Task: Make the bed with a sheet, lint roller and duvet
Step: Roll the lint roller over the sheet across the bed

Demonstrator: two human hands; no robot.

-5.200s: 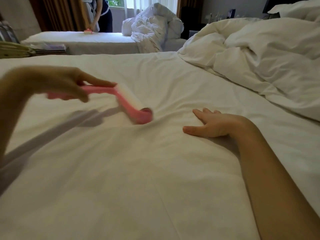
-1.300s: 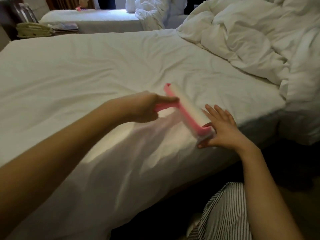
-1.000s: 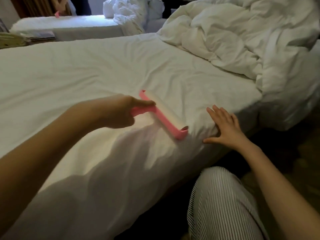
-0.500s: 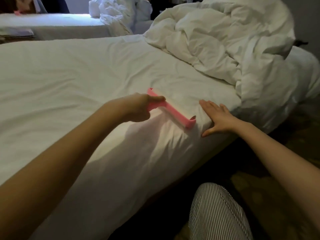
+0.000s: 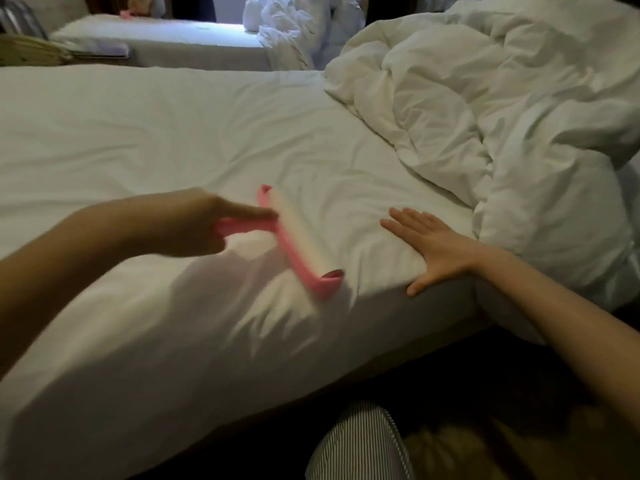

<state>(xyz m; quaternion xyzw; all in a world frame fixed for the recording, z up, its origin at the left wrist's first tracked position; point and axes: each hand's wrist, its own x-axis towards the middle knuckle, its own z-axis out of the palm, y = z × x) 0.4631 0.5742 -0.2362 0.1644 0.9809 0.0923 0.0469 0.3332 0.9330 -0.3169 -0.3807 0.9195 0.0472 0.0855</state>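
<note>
Pink lint roller [image 5: 298,242], gripped in the curled left hand [image 5: 194,223], is pressed onto the white sheet [image 5: 156,133]. At three o'clock, the sheet is pinned, seemingly for tautness, by the flat, empty right hand [image 5: 433,251].

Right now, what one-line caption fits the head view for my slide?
Left hand holds a pink lint roller on the sheet; right hand lies flat near the edge, duvet heaped beside.
</note>
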